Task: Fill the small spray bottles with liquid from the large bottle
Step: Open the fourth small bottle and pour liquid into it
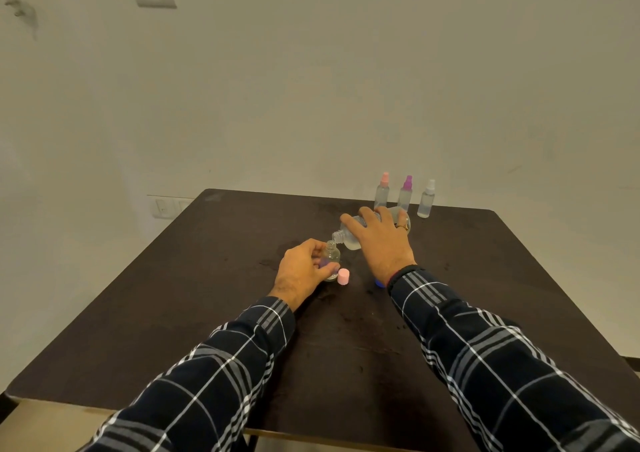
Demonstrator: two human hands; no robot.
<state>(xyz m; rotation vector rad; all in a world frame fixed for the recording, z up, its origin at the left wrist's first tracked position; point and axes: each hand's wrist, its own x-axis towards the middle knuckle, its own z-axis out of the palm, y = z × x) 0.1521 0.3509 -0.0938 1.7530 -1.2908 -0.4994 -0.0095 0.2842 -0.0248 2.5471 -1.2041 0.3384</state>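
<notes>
My left hand (300,271) grips a small clear bottle (331,255) that stands upright and uncapped on the dark table (194,299). My right hand (379,240) holds the large clear bottle (349,237) tipped on its side, its open mouth right over the small bottle's neck. A pink cap (343,276) stands on the table just right of the small bottle. A blue cap (380,283) peeks out under my right wrist. Three capped small spray bottles stand at the far edge: pink-topped (382,192), purple-topped (405,193), white-topped (426,199).
The table's far edge runs close to a pale wall with a socket plate (162,206) low at the left. Wet smears mark the tabletop around the bottles. My plaid sleeves cross the near half of the table.
</notes>
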